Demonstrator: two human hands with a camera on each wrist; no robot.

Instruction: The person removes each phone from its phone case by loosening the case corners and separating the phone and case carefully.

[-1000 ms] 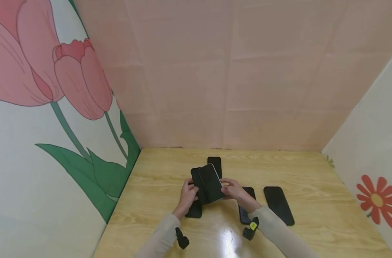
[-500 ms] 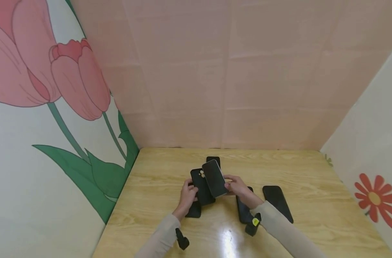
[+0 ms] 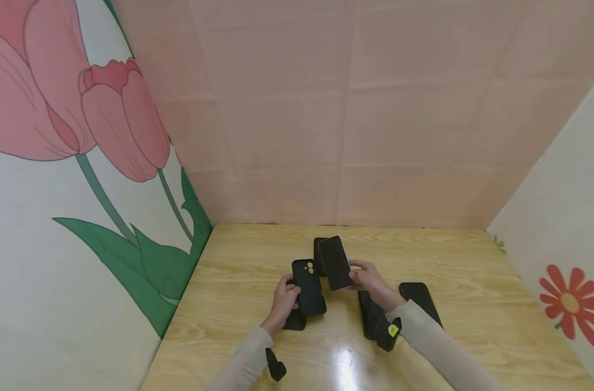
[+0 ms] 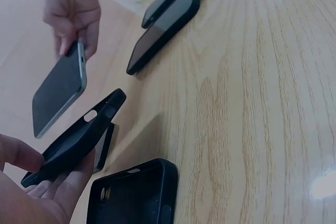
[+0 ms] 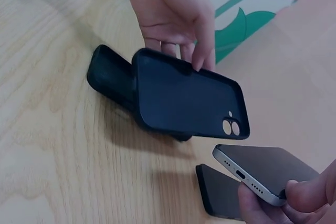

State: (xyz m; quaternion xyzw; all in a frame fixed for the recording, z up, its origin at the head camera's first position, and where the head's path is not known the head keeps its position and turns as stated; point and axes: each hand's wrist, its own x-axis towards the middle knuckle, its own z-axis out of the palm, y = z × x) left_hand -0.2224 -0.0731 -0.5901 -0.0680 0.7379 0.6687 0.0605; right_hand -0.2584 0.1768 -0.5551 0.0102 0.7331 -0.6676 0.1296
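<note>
My left hand (image 3: pixel 282 301) grips a black phone case (image 3: pixel 309 289) by its left edge, above the table. In the right wrist view the case (image 5: pixel 181 95) is hollow, its inside and two round camera holes showing. My right hand (image 3: pixel 372 279) pinches a smartphone (image 3: pixel 334 263) at its lower right edge, up and to the right of the case. This phone (image 5: pixel 265 169) has a dark screen and a silver frame with a charging port. Case and phone are apart. Below the left hand another empty black case (image 4: pixel 134 195) lies on the table.
On the wooden table (image 3: pixel 248 250), a dark phone-shaped item (image 3: pixel 319 254) lies behind the held phone. Two dark phones, one (image 3: pixel 368 315) partly under my right wrist and one (image 3: pixel 421 298) farther right, lie on the table. Walls stand behind and at both sides.
The phone overlapped the case one second ago. My right hand has moved it up and right, off the case, uncovering the camera holes. The left hand has kept its grip nearly in place.
</note>
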